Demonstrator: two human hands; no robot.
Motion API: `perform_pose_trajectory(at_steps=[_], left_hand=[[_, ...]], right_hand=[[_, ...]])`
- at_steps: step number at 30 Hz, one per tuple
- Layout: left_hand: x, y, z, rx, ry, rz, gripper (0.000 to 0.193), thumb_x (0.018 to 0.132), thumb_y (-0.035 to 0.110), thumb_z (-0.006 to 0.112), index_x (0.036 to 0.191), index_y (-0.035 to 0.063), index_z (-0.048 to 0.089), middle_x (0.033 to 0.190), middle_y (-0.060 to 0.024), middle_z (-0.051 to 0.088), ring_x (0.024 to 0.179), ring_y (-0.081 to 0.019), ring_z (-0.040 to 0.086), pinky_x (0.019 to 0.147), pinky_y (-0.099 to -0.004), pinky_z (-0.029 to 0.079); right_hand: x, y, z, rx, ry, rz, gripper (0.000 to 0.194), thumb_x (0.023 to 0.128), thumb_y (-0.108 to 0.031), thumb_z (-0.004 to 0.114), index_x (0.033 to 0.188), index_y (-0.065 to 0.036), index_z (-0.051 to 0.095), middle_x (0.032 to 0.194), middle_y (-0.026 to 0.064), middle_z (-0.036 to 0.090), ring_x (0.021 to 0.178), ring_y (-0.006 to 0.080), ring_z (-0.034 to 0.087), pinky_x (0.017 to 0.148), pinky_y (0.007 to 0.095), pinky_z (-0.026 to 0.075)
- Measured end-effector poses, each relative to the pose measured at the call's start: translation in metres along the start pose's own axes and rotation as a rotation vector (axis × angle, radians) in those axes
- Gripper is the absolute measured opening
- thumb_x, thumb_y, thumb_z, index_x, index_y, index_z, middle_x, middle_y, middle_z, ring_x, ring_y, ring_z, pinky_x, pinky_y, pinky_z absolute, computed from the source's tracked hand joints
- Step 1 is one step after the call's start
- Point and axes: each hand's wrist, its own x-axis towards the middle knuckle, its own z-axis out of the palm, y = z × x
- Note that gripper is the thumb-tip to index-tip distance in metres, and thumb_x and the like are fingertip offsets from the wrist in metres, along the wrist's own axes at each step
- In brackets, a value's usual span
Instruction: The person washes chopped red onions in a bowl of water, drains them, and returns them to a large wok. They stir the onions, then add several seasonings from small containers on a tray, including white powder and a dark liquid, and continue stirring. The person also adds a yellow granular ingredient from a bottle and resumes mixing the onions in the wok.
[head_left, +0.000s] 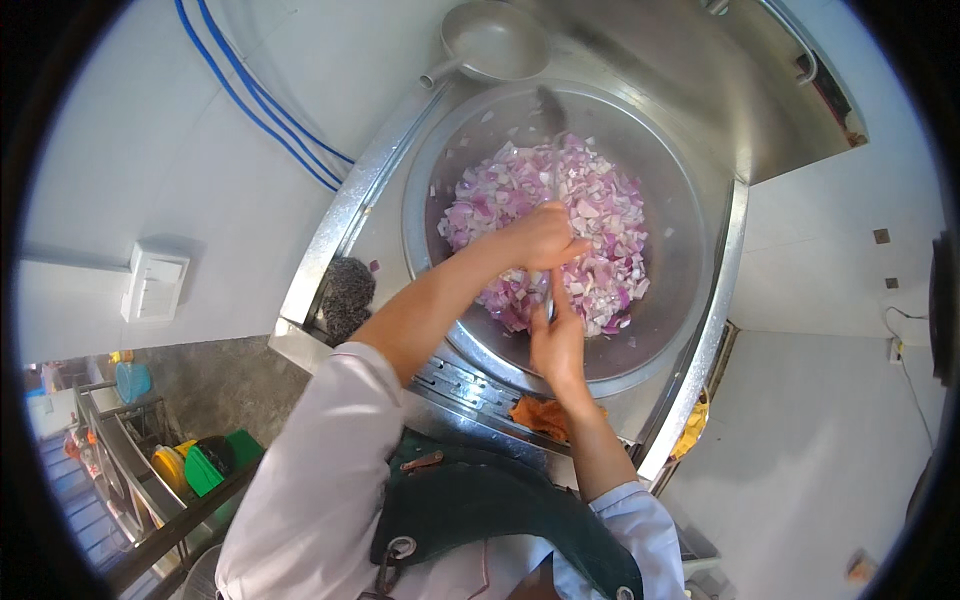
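A large round metal wok (682, 247) holds a heap of chopped red onions (600, 210). Across the heap lies a long-handled metal cooking utensil, its blurred dark head (553, 109) over the wok's far side. My left hand (541, 236) is closed around the middle of the handle. Lower down, my right hand (559, 345) grips the handle's near end, with one finger stretched along it. The exact shape of the utensil's head is blurred.
Beyond the wok sits a metal ladle or small pan (495, 41). Dark scouring pads (346, 296) lie left, and an orange cloth (541, 417) lies on the near edge. Raised metal edges (716, 322) flank the wok. A tap (806, 64) is at upper right.
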Motion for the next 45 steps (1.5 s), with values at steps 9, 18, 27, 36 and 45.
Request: perform_pose_trajectory(at_steps=[9, 18, 27, 36, 45], left_hand=[[-0.131, 0.149, 0.036, -0.327, 0.377, 0.348, 0.014, 0.091, 0.014, 0.056, 0.095, 0.0096, 0.069, 0.096, -0.0071, 0.064, 0.1, -0.0247, 0.058, 0.101, -0.0456, 0.038], [-0.23, 0.005, -0.024, 0.713, 0.456, -0.735, 0.018, 0.08, 0.012, 0.06, 0.094, 0.0119, 0.07, 0.08, -0.0066, 0.068, 0.09, -0.027, 0.059, 0.079, -0.0451, 0.037], [-0.237, -0.043, -0.016, 0.803, 0.17, -0.734, 0.007, 0.08, 0.008, 0.059, 0.08, 0.0095, 0.066, 0.073, -0.0085, 0.068, 0.089, -0.0272, 0.059, 0.084, -0.043, 0.036], [-0.231, -0.043, -0.022, 0.714, 0.063, -0.817, 0.006, 0.08, 0.009, 0.061, 0.081, 0.0094, 0.066, 0.08, -0.0094, 0.07, 0.089, -0.0273, 0.061, 0.084, -0.0423, 0.037], [-0.23, -0.043, -0.037, 0.718, 0.139, -0.849, 0.008, 0.078, 0.008, 0.063, 0.085, 0.0103, 0.065, 0.079, -0.0081, 0.068, 0.087, -0.0292, 0.062, 0.079, -0.0436, 0.04]], right_hand=[[-0.137, 0.014, -0.135, -0.599, -0.481, -0.049, 0.073, 0.08, 0.0, 0.062, 0.147, -0.023, 0.044, 0.077, 0.0159, 0.065, 0.062, 0.0282, 0.064, 0.061, 0.0376, 0.058], [-0.201, -0.12, -0.266, -0.683, -0.518, 0.293, 0.068, 0.074, 0.003, 0.071, 0.138, -0.014, 0.056, 0.068, 0.018, 0.061, 0.065, 0.0362, 0.063, 0.061, 0.043, 0.048], [-0.091, 0.023, -0.067, -0.468, -0.288, 0.082, 0.059, 0.09, -0.005, 0.058, 0.147, -0.009, 0.042, 0.09, 0.0272, 0.067, 0.076, 0.0353, 0.067, 0.073, 0.0466, 0.053], [-0.05, 0.006, -0.131, 0.067, -0.101, 0.501, 0.056, 0.091, -0.002, 0.058, 0.145, -0.014, 0.048, 0.111, 0.0158, 0.069, 0.063, 0.016, 0.059, 0.067, 0.0323, 0.052], [-0.021, 0.018, 0.015, 0.01, 0.01, -0.028, 0.058, 0.091, -0.007, 0.06, 0.146, -0.008, 0.043, 0.101, 0.0254, 0.069, 0.087, 0.0156, 0.065, 0.077, 0.0301, 0.05]])
